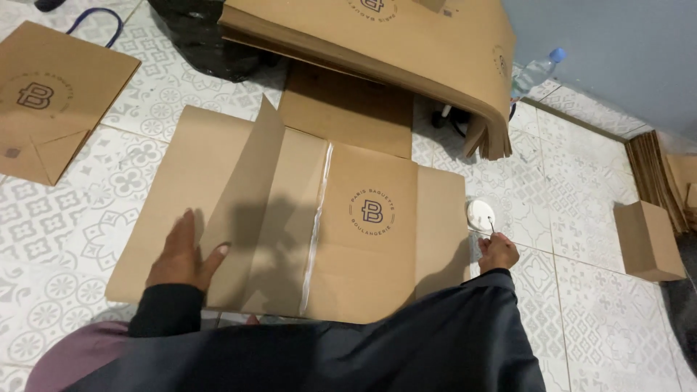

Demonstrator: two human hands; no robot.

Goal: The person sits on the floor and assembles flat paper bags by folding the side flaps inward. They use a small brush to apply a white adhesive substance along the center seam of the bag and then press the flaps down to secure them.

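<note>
The brown paper sheet point(290, 210), creased and printed with a round emblem, lay flat on the patterned tile floor point(595, 319) directly in front of me, one flap standing up along a fold. A glistening wet line, glue as I judged it, ran down the sheet just right of that flap.

My left hand point(183, 255) pressed the sheet's left panel flat, fingers together and thumb spread toward the raised flap. My right hand point(498, 251) was closed, pinching a thin stick or brush point(491, 226) whose tip reached the small white dish point(480, 215) just off the sheet's right edge.

I took this as the gluing step: adhesive down, applicator back at its dish. The next move, as I read it, called for folding the raised flap over the wet seam, edges aligned, and pressing along it before it dried.

Much was unclear. My dark sleeve point(435, 341) hid the sheet's near edge. I couldn't make out what the dish held, nor the applicator's tip. The stack of brown sheets point(406, 43) beyond was cut off at the top, and a plastic bottle point(536, 71) was half hidden behind it.
</note>
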